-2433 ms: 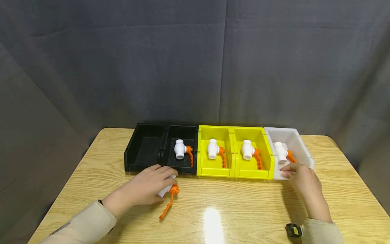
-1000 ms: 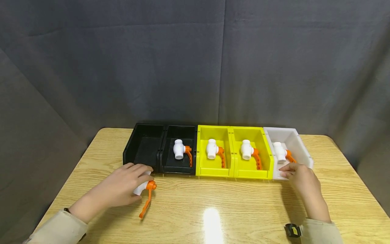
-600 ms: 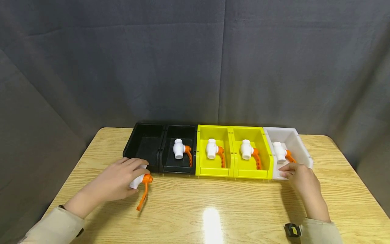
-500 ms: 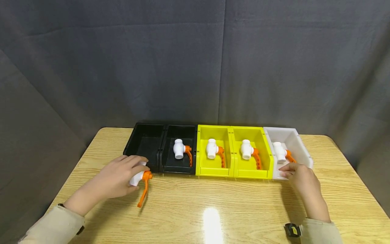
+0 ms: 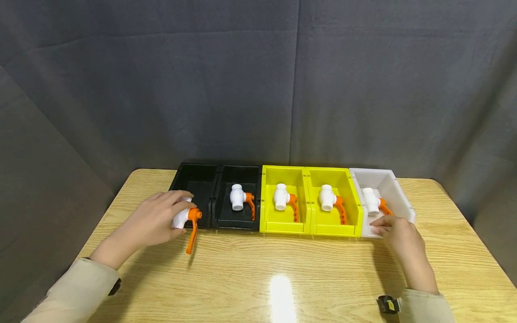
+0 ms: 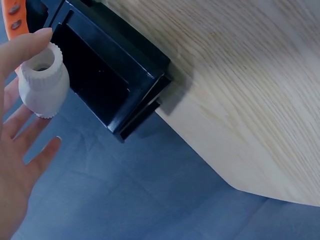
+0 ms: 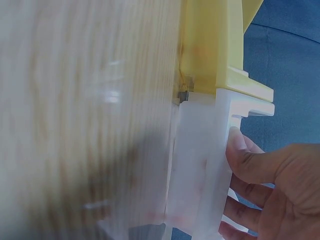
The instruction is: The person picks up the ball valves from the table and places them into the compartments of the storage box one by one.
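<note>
A ball valve with a white body (image 5: 180, 219) and an orange lever handle (image 5: 192, 233) is in my left hand (image 5: 155, 220). Thumb and fingers grip the white body in the air at the front of the leftmost black bin (image 5: 196, 171); the lever hangs down. The left wrist view shows the body's open ribbed end (image 6: 42, 75) under the thumb. My right hand (image 5: 405, 238) is at the front lip of the white bin (image 5: 400, 197). In the right wrist view, its thumb (image 7: 239, 150) lies over the lip and its fingers go behind the wall. A similar valve (image 5: 370, 201) lies in that bin.
A second black bin (image 5: 236, 224) and two yellow bins (image 5: 284, 229) stand between, side by side, each with a white-and-orange valve inside. The wooden table (image 5: 242, 278) extends in front. A grey curtain (image 5: 258, 89) hangs behind.
My left hand has carried the valve leftward, then up and forward to the leftmost black bin's front. The right hand has stayed at the white bin's lip.
</note>
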The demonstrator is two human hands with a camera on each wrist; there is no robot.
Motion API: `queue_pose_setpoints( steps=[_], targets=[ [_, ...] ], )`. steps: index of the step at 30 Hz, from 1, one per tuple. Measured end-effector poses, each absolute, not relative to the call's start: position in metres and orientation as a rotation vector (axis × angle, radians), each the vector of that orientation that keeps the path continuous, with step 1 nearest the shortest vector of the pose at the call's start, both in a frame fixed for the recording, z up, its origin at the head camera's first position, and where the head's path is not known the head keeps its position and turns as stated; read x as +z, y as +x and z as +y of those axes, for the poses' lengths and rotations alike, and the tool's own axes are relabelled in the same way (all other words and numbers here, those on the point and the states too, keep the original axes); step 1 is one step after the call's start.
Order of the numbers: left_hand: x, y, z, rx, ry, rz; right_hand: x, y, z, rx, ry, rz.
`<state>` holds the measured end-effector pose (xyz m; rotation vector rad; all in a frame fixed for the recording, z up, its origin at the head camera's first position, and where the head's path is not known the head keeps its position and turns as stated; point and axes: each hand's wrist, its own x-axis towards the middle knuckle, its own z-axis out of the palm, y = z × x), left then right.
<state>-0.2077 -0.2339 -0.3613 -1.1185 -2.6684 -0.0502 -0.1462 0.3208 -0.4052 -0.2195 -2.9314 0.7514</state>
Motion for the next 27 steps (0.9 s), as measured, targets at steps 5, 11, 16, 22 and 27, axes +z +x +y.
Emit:
queue_pose_setpoints(
  steps=[5, 11, 16, 22, 27],
  targets=[
    [-0.365, -0.217, -0.234, -0.043, -1.071, -2.673, -0.406, -0.146, 0.320, 0.746, -0.210, -2.923],
    [-0.367, -0.228, -0.238, -0.057, -0.956, -2.708, -0.406, -0.146, 0.320, 0.741, -0.198, -2.920],
    [-0.367, -0.233, -0.238, -0.095, -0.859, -2.733, -0.406, -0.146, 0.319, 0.741, -0.202, -2.924],
    [-0.366, -0.244, -0.235, -0.096, -0.823, -2.736, -0.405, -0.146, 0.319, 0.740, -0.212, -2.929],
    [-0.366, -0.254, -0.232, -0.094, -0.806, -2.739, -0.405, -0.146, 0.321, 0.758, -0.211, -2.935]
  ],
)
